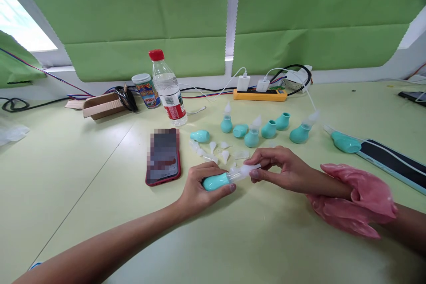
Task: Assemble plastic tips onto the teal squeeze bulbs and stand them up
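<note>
My left hand (199,188) is closed round a teal squeeze bulb (215,182) with a clear tube and a whitish tip at its end. It looks like a nasal aspirator, held nearly level over the table. At the other end, my right hand (273,164) pinches the whitish nozzle tip (246,170) between thumb and fingers. Just beyond my hands lie loose translucent tips (225,156) and clear pieces. Behind them are several teal bulbs (269,129), some bare, and others like this aspirator (252,135) with tips fitted.
A phone (163,157) lies left of my hands. Behind it stand a water bottle (169,93) and a patterned can (146,91), with an open cardboard box (103,105) further left. A yellow power strip (260,95) with chargers sits at the back. A dark tablet-like slab (392,164) lies right.
</note>
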A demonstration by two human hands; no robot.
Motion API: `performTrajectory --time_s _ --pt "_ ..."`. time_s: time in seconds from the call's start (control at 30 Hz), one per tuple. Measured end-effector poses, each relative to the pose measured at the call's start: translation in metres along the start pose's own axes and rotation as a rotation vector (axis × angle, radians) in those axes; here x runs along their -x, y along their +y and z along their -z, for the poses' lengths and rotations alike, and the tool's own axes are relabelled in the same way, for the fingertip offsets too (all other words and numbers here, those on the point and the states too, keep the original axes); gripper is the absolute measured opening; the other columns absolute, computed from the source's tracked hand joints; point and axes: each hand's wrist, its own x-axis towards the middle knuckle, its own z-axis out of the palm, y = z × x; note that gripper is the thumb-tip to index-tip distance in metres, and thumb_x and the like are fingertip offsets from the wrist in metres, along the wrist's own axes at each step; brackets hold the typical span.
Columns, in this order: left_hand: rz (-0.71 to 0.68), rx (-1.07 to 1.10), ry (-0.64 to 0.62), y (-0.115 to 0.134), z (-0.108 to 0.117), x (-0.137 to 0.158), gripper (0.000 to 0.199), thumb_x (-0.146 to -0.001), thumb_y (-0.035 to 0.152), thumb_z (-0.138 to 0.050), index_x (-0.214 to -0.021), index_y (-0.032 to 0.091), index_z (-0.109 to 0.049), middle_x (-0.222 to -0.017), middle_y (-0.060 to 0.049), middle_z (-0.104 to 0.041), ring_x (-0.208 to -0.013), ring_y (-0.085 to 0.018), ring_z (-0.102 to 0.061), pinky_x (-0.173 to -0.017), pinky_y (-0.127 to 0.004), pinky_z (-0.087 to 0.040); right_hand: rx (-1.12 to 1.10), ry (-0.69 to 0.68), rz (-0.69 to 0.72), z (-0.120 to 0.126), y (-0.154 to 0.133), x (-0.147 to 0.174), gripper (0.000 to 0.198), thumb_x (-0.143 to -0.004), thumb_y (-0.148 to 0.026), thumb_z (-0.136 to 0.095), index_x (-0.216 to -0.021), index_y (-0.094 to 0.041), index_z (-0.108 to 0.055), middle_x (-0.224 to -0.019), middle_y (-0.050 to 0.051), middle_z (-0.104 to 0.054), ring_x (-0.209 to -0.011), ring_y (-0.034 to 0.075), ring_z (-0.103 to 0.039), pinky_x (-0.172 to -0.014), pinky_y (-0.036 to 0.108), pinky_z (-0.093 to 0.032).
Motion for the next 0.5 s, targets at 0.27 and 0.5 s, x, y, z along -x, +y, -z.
performTrajectory --time_s 0.27,0.5 --pt "-0.015 -0.06 0.026 0.0017 -0.0007 0.0007 0.02 -0.067 0.032 -0.064 -0.07 0.013 -0.067 -0.062 -0.004 -0.057 -0.055 -0.012 -0.05 -0.048 -0.022 -0.038 -0.151 0.01 -0.1 -0.0048 0.0003 -0.0032 0.026 -0.073 -0.039 -0.059 -0.082 -0.015 -0.062 -0.063 0.003 -0.066 -0.054 0.012 -0.061 -0.047 0.02 -0.047" --pt "-0.087 -0.132 0.055 0.001 -0.0027 0.0039 0.016 -0.068 0.028 -0.064 -0.071 0.013 -0.067 -0.062 -0.004 -0.056 -0.054 -0.011 -0.049 -0.047 -0.021 -0.038 -0.394 -0.079 -0.197 -0.0075 0.0037 -0.0063 0.025 -0.068 -0.035 -0.064 -0.079 -0.012 -0.061 -0.063 0.003 -0.067 -0.059 0.013 -0.064 -0.057 0.023 -0.054"
